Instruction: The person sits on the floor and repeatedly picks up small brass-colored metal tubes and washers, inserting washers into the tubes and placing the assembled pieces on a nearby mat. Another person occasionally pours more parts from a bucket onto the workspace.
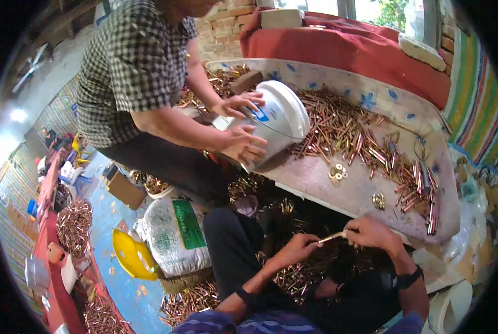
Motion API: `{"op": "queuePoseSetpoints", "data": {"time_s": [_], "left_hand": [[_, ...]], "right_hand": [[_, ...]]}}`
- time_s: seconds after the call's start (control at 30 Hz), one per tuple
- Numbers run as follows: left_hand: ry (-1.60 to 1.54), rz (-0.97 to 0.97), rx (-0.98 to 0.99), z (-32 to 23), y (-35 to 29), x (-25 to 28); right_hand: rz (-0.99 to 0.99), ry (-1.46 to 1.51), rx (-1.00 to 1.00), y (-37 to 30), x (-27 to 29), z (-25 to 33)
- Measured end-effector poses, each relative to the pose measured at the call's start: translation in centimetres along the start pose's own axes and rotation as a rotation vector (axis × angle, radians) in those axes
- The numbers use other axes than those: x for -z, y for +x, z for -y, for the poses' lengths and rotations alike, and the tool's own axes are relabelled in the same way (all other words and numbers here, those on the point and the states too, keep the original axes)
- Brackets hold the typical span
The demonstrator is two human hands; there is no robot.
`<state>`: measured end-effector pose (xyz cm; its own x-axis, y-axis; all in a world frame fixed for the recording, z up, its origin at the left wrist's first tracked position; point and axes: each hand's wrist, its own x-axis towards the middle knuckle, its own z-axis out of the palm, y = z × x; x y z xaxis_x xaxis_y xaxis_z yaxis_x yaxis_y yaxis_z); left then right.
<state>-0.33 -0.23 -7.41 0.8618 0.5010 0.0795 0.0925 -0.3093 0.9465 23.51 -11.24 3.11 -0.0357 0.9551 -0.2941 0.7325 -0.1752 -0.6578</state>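
Note:
Over my lap, my left hand (pixel 298 249) pinches one end of a slim, pale gold metal bolt (pixel 331 237). The fingers of my right hand (pixel 369 232) close round its other end, beside the table's near edge. Whether a nut or washer sits under those fingertips is hidden. On the table (pixel 366 195) beyond my hands lie a small cluster of brass-coloured nuts (pixel 378 201) and a few pale washers (pixel 338 173). Long copper-coloured bolts (pixel 338 125) spread in a heap behind them, trailing to the right corner.
To the left, a person in a checked shirt (pixel 143 61) tips a white bucket (pixel 279 119) onto the table. A white sack (pixel 173 236) stands by my knee, beside a yellow plastic chair (pixel 132 256). More bolts (pixel 304 278) cover the floor below my hands.

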Motion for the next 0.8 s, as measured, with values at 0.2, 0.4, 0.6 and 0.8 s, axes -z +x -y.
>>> {"op": "queuePoseSetpoints", "data": {"time_s": [0.2, 0.4, 0.6, 0.8], "left_hand": [[-0.031, 0.083, 0.174, -0.5, -0.3, 0.1], [-0.008, 0.079, 0.182, -0.5, -0.4, 0.1], [0.095, 0.052, 0.109, 0.6, 0.0, -0.4], [0.012, 0.060, 0.202, -0.7, -0.2, -0.4]], "right_hand": [[0.010, -0.025, -0.007, -0.2, 0.0, 0.1], [-0.007, -0.094, 0.026, -0.4, 0.2, 0.2], [-0.058, -0.134, 0.100, -0.2, -0.2, -1.1], [-0.059, -0.285, 0.070, -0.2, -0.5, -1.1]]}}
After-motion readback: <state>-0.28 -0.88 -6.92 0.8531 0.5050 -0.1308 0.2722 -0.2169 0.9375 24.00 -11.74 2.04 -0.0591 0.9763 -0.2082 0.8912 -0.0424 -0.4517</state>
